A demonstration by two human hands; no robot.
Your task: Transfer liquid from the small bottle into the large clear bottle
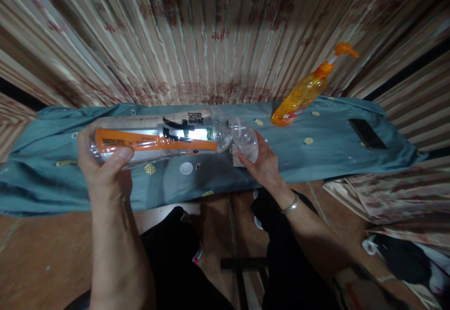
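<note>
My left hand (pixel 110 155) is wrapped round the base of a large clear plastic bottle (pixel 158 136) with a silver and orange label. The bottle lies nearly level in the air, its neck pointing right. At its mouth, my right hand (pixel 263 157) grips a small clear cup (pixel 248 142), which is tipped toward the bottle. The bottle's mouth meets or overlaps the cup's rim; I cannot tell whether liquid passes between them. Below the bottle, a round white cap (pixel 186 168) lies on the cloth.
A teal patterned cloth (pixel 225 178) covers the narrow table. An orange pump bottle (pixel 298 96) stands at the back right, and a dark phone (pixel 366 133) lies near the right end. Pleated curtains (pixel 197 42) hang behind. A dark bar (pixel 242 264) is low between my legs.
</note>
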